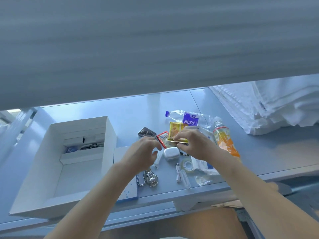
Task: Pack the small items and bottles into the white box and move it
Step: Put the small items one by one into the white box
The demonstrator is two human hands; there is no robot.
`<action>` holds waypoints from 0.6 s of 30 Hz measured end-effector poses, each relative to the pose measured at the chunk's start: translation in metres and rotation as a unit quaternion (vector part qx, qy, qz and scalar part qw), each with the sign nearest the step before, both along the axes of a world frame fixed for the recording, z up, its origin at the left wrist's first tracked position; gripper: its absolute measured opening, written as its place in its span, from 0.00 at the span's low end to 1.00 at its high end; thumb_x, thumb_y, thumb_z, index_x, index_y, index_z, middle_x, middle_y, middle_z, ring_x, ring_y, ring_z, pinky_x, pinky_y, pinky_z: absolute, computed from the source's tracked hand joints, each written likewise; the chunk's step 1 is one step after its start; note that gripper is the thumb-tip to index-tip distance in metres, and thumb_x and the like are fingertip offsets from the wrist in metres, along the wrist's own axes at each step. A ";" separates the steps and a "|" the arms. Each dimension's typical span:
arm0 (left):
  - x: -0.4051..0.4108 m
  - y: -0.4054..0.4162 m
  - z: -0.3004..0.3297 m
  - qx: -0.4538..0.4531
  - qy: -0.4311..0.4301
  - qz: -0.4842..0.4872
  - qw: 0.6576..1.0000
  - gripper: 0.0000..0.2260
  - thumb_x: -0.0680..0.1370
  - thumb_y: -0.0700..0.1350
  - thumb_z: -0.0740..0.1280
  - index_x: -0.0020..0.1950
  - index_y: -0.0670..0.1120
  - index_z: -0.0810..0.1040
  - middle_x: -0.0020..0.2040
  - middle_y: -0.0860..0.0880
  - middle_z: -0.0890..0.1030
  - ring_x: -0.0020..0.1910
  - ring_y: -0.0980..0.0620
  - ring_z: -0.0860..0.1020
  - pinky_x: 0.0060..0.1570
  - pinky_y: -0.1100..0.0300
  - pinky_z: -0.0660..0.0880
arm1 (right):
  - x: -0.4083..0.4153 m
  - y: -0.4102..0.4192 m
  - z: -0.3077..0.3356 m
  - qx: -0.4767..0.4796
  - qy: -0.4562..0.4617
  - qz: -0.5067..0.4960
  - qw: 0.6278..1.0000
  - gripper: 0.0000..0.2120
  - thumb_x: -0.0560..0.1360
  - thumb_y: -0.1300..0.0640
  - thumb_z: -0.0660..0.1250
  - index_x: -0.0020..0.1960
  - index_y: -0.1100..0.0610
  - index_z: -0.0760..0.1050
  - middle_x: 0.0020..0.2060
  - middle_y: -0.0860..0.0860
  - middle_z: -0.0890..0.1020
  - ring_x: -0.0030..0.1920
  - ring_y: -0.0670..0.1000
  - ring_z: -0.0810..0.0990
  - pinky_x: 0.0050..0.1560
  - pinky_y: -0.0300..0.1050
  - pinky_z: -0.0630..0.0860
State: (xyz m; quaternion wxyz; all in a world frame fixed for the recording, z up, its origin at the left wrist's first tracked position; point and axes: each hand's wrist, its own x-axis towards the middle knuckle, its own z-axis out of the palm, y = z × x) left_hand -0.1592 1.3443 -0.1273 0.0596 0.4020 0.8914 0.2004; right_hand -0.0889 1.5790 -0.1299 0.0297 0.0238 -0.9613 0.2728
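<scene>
My right hand [191, 144] has its grip pinched on the yellow sachet [177, 131] just beyond the earbud case [170, 153], my left hand [145, 152] loosely curled and empty beside it, so I should lift cleanly, then carry it left into the white box [110, 135].

Cool bluish daylight, soft blur up top, wide-angle warp.
</scene>
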 end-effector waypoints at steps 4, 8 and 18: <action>0.015 0.016 -0.018 -0.035 -0.007 -0.001 0.999 0.09 0.80 0.44 0.66 0.57 0.53 0.82 0.56 0.54 0.81 0.58 0.51 0.77 0.55 0.53 0.77 | 0.019 0.015 -0.016 -0.007 -0.016 -0.011 1.000 0.09 0.76 0.59 0.72 0.55 0.53 0.85 0.54 0.46 0.85 0.53 0.44 0.79 0.52 0.29 0.68; 0.025 0.020 -0.038 -0.072 -0.021 0.015 0.997 0.10 0.80 0.46 0.66 0.60 0.53 0.81 0.58 0.54 0.80 0.59 0.50 0.76 0.54 0.54 0.76 | 0.037 0.028 -0.034 -0.008 -0.040 -0.020 0.999 0.11 0.76 0.57 0.73 0.58 0.52 0.84 0.56 0.45 0.84 0.58 0.47 0.80 0.63 0.41 0.74; 0.033 0.009 -0.060 -0.119 -0.026 0.027 0.992 0.13 0.80 0.47 0.66 0.64 0.52 0.79 0.65 0.55 0.75 0.63 0.51 0.73 0.60 0.53 0.74 | 0.050 0.022 -0.068 -0.014 -0.049 0.028 0.998 0.10 0.77 0.57 0.72 0.58 0.53 0.83 0.57 0.44 0.82 0.61 0.46 0.76 0.65 0.46 0.74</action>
